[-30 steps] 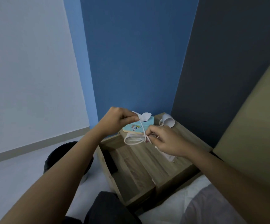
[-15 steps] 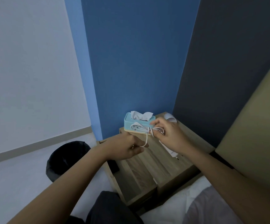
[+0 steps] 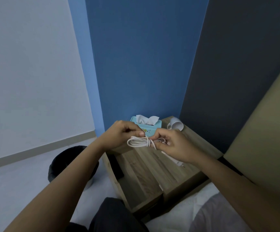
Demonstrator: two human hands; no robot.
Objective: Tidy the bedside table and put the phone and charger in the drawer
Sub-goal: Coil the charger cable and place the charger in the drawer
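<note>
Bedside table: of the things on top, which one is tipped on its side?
The white mug at the back right corner. It lies on its side, while the teal tissue box to its left sits flat with a tissue sticking up.

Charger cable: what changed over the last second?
The left hand swung down, then came back up to the white cable coil, wrapping its loose end around it. The right hand kept pinching the coil. Tissue box, mug and drawer unchanged.
</note>
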